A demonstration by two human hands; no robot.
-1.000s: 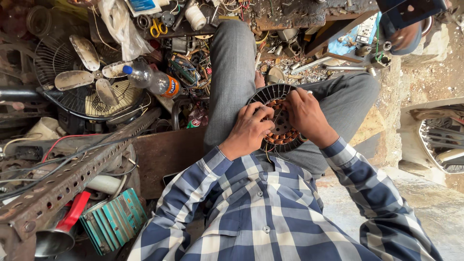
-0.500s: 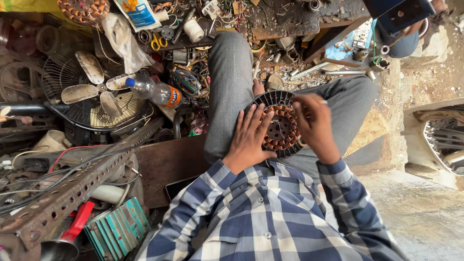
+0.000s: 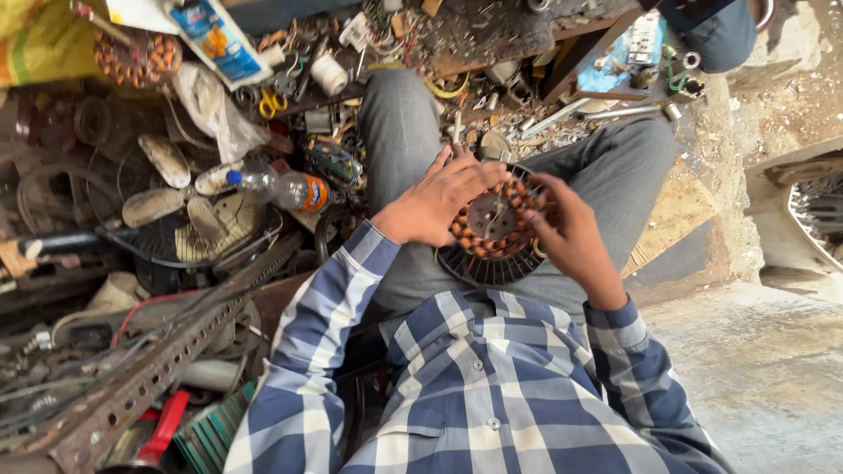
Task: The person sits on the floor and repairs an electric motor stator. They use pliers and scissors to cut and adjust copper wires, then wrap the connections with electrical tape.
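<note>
A round motor stator [image 3: 493,230] with a dark slotted rim and a ring of copper-coloured coils rests on my lap, against my grey trousers. My left hand [image 3: 442,200] lies over its left side, fingers spread across the coils. My right hand [image 3: 569,235] grips its right edge, fingers curled at the rim. Both sleeves are blue and white check. The stator's right edge is hidden behind my right hand.
Scrap crowds the left: a fan blade and guard [image 3: 180,224], a plastic bottle [image 3: 279,187], a perforated steel angle bar [image 3: 167,360], red-handled pliers [image 3: 162,427], another coil stator [image 3: 136,57], a thread spool [image 3: 329,75]. A fan housing [image 3: 808,206] sits at right on the concrete floor [image 3: 755,377].
My view has shifted and the stator has turned on my lap. My left hand has moved from its centre to its left side; my right hand now grips the right rim.
</note>
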